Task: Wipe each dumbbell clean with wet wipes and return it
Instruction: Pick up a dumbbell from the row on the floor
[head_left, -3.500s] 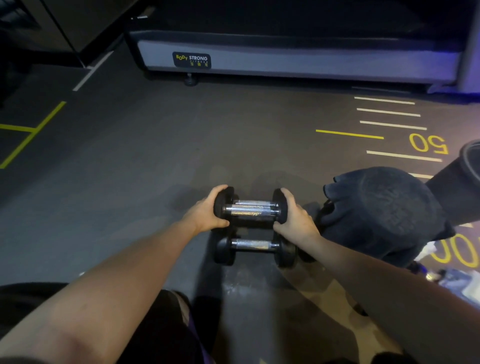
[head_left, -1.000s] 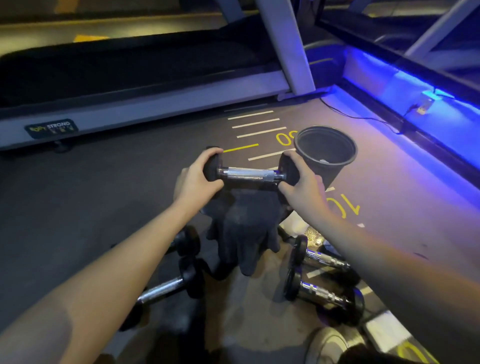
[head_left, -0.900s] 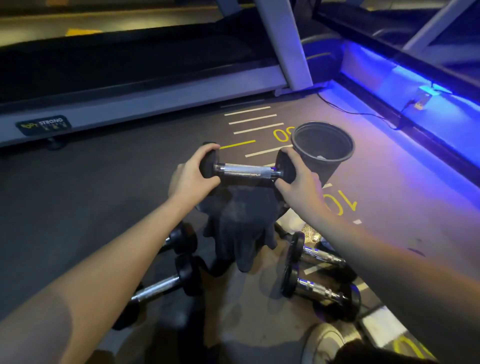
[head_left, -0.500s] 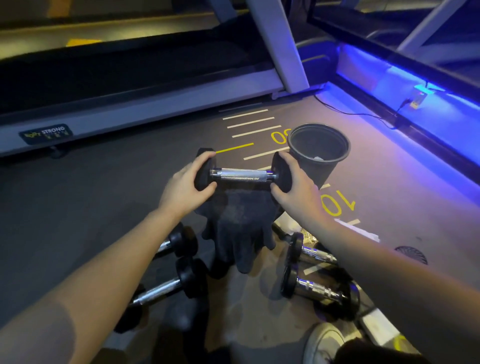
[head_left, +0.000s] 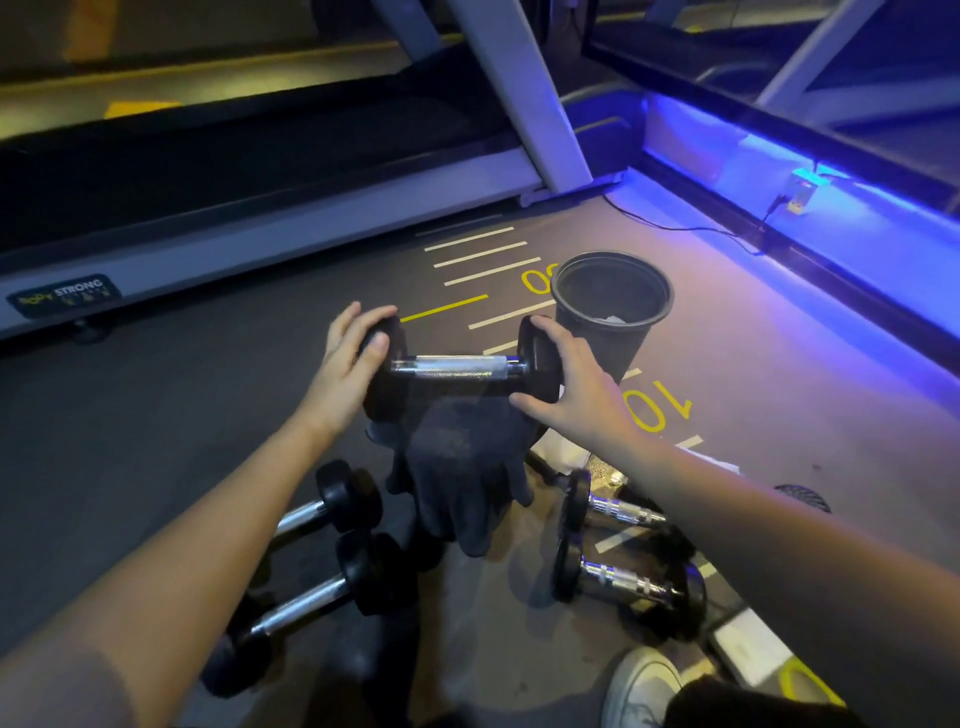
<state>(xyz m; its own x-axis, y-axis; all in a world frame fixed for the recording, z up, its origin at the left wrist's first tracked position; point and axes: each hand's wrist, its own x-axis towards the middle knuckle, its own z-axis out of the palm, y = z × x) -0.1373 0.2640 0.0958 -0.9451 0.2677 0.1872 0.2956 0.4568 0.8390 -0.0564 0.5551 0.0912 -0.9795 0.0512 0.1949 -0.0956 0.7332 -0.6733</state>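
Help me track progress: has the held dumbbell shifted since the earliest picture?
Yes. The dumbbell moved right: earlier left of the dark cloth, now held above it by the left hand and right hand.

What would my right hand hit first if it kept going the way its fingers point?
The right hand points left, already gripping the dumbbell head; beyond that lies the left hand. Depth seems matched.
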